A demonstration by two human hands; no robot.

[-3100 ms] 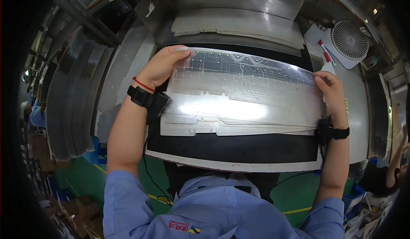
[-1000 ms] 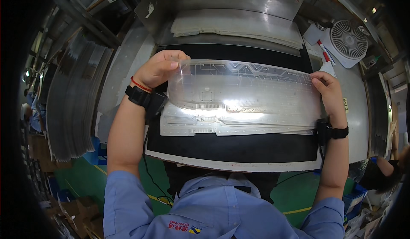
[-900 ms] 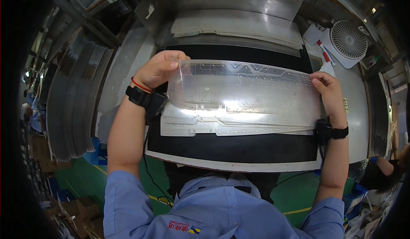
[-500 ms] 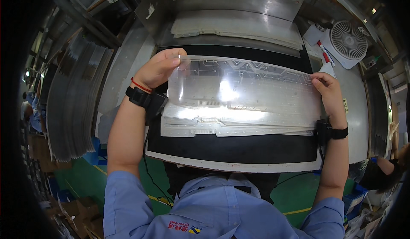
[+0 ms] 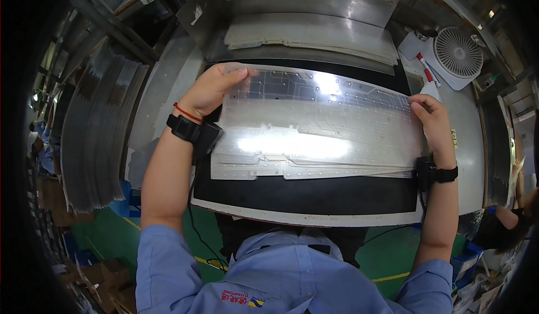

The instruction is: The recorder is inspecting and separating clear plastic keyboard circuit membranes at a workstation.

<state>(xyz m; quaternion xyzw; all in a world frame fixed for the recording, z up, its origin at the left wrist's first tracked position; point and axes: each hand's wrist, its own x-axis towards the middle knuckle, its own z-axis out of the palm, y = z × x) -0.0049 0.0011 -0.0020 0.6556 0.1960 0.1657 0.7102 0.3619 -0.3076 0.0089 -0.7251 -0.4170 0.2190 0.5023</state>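
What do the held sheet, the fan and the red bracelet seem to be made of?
Sheet: probably clear, glossy plastic; the black mat shows through and light glares off it.
Fan: likely plastic, smooth and evenly white.
Bracelet: perhaps matte cord, thin, without shine.

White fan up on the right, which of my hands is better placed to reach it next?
Right, most likely. Your right hand pinches the clear sheet at its upper right corner, with the white fan beyond on that side; your left hand holds the upper left corner, farther away.
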